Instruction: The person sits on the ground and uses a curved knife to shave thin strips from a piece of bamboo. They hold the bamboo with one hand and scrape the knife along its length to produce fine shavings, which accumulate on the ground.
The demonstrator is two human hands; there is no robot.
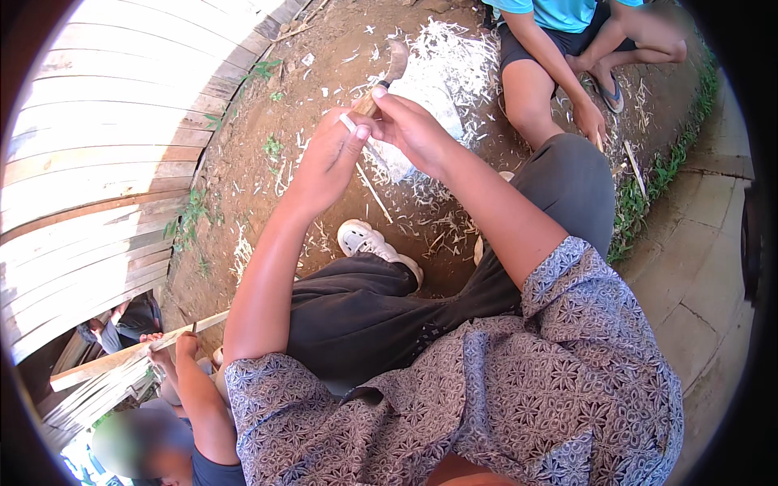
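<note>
Grey-purple patterned cloth of the person's shirt (458, 389) filled the near side, with dark trousers (356, 304) just beyond it. At near left, a co-worker (204, 389) in a dark sleeveless top had both hands at a long wooden plank (97, 371). Farther on, a white shoe (365, 240) rested on brown soil (243, 174). Above the soil, the person's hands met close together: the left hand (328, 162) pinched a pale strip (348, 123) under its thumb, while the right hand (413, 134) closed around the wooden handle of a curved knife (397, 61), its blade pointing far. Beneath and beyond them lay a whitish sheet (417, 89) strewn with pale shavings (446, 40). Sunlit boards (105, 146) stood along the left. At far right sat another co-worker (559, 12) in turquoise, one hand lowered near the ground.
</note>
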